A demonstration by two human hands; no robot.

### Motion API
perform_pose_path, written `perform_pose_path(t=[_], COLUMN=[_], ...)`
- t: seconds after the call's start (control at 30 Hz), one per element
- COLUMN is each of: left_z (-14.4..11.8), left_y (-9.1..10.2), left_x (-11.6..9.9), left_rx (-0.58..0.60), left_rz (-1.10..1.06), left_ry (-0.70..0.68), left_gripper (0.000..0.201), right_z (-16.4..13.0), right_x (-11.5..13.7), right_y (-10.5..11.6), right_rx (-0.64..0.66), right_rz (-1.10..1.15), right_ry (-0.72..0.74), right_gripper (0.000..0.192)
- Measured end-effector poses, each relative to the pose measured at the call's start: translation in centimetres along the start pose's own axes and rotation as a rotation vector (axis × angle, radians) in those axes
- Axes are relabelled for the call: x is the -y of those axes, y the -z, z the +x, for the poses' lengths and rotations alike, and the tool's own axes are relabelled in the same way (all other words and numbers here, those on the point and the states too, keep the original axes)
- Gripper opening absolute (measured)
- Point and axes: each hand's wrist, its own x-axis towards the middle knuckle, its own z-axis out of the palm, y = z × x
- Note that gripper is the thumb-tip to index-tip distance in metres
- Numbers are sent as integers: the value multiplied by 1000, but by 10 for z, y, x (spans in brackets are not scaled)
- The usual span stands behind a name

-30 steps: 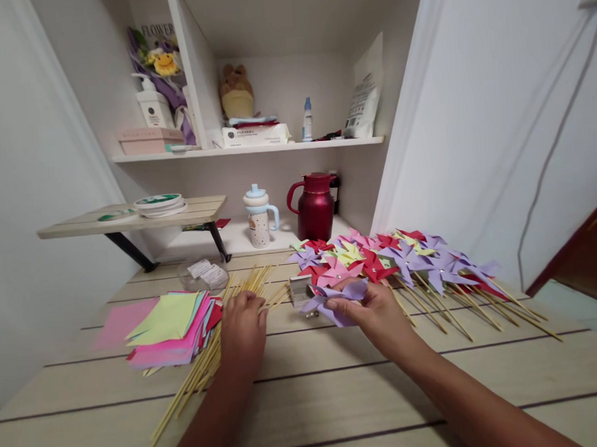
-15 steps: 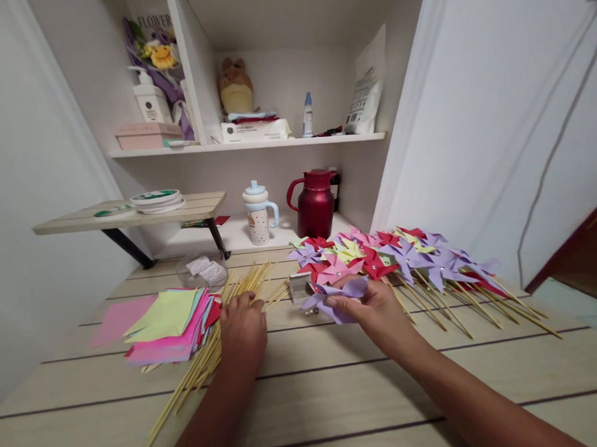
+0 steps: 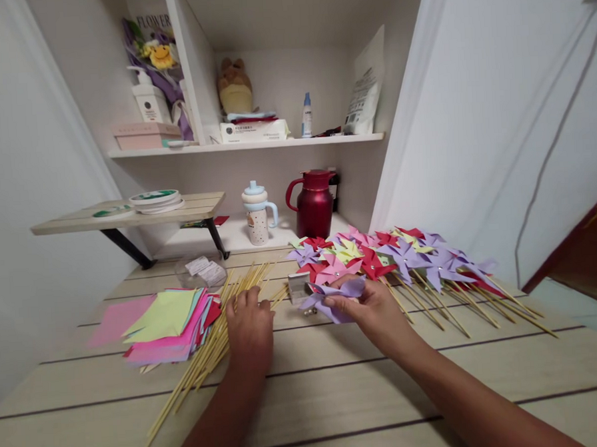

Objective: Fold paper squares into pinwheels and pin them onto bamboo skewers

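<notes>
My left hand (image 3: 250, 326) rests over a bundle of thin wooden sticks (image 3: 212, 355), its fingers a little apart and curved down onto them; the fingertips are partly hidden. Between the thumb and fingers of my right hand (image 3: 365, 307) is a purple paper pinwheel (image 3: 339, 291), held just above the table with no stick visible on it. Right beside it sits a small open box (image 3: 299, 287), and a few tiny shiny beads or pins (image 3: 310, 311) lie under the paper's edge. Finished-looking pinwheels on sticks (image 3: 405, 258) form a colourful heap to the right.
Coloured paper squares (image 3: 166, 317) lie stacked at left, before a clear plastic container (image 3: 201, 272). A small raised shelf (image 3: 202, 202) carries round white-rimmed pieces (image 3: 156, 201). A spotted cup (image 3: 258, 219) and a red jug (image 3: 314, 206) stand at the back.
My left hand has shifted slightly to the right across the sticks, with its fingers spreading a little. My right hand keeps its hold on the purple pinwheel, almost still.
</notes>
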Motion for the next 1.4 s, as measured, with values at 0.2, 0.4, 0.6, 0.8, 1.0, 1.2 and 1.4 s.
perform_pose_path(t=[0.2,0.4,0.6,0.8,1.0,1.2,1.4], left_z=[-3,-13,-35,-62,-71,-49,-19], left_y=[4,14,28,55,72,48,37], left_x=[1,-4,-19,-13,-18,-41,-54], left_rx=[-15,-7,6,101,139,127,282], left_rz=[6,46,140,239,175,67,24], left_ry=[-9,-66,-142,-92,-82,-111,-167], left_gripper=[12,19,28,31,23,40,43], right_z=[1,3,15,24,21,21,21], right_x=[2,-1,-11,-14,-4,-2,0], right_y=[2,4,15,24,27,30,31], right_rx=[-14,-28,-121,-185,-229,-222,-206], right_rz=[-39,-26,-42,29,73,109,159], right_ry=[32,82,63,19,12,25,37], right_gripper=[20,18,18,29,29,29,31])
